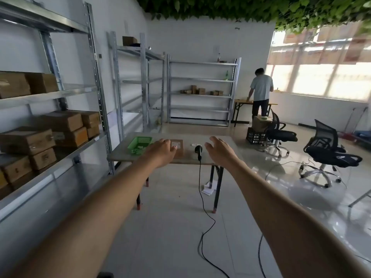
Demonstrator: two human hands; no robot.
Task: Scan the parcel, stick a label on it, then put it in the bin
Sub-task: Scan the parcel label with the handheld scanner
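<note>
A small brown cardboard parcel [178,147] with a white label lies on the grey table [124,152], partly hidden by my left hand. My left hand [162,149] is stretched out in front of the parcel's left side, fingers apart, holding nothing. A black corded barcode scanner [198,151] lies on the table just right of the parcel. My right hand [220,150] hovers open to the right of the scanner, apart from it. A green plastic basket [140,145] with small white items sits at the table's left end. A white roll of labels [194,145] lies behind the scanner.
Metal shelves [66,91] with cardboard boxes line the left wall. The scanner's cable [201,197] hangs to the floor. Two black office chairs [329,151] and a black crate [256,135] stand to the right. A person [261,93] stands at a far table.
</note>
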